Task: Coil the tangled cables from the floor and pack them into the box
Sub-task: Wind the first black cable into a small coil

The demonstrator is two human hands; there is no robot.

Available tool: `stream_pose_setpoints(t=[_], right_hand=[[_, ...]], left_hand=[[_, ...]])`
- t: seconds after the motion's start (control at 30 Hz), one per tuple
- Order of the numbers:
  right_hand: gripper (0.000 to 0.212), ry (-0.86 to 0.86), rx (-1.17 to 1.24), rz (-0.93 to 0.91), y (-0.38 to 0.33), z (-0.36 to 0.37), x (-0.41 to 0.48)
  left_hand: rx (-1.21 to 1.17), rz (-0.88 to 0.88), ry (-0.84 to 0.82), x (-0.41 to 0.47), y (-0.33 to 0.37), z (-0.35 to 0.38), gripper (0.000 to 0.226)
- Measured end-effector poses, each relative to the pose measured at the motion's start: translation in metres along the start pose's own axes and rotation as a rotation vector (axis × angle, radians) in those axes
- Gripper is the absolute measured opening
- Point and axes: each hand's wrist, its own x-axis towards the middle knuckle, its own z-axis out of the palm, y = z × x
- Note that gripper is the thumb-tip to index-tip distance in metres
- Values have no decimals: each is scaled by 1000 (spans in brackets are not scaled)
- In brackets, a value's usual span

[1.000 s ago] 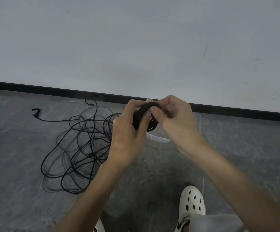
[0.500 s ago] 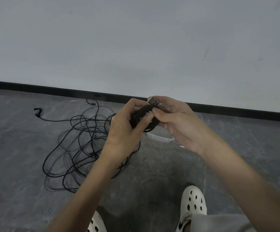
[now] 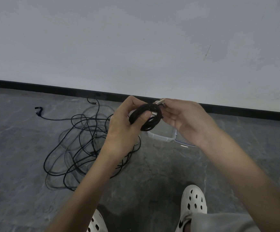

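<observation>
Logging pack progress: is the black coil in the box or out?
Out. Left hand grips the coil, raised in front of the box; right hand pinches its plug.

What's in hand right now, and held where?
Left hand grips the small coiled black cable by its bundled loops; right hand pinches its silver plug end.

**One coil wound, a tangle on the floor**

We saw a black cable (image 3: 150, 121) wound into a small, tight coil and held up in the air, its silvery plug (image 3: 159, 102) sticking out at the top. The clear plastic box (image 3: 159, 137) stood on the floor near the far wall, partly hidden behind the coil. Left of the box, thin black cables (image 3: 79, 144) lay in a loose tangle of loops.
</observation>
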Motion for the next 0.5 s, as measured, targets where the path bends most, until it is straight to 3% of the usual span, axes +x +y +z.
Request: stream_pose_setpoints(t=[0.27,0.5], right_hand=[[20,22,79,-59,5,1,-2],[16,-96,129,-112,4,3,-6]], left_hand=[[-96,-102,215,2,-6,-2,16],[-191,-215,249,5,-11,-1,10]])
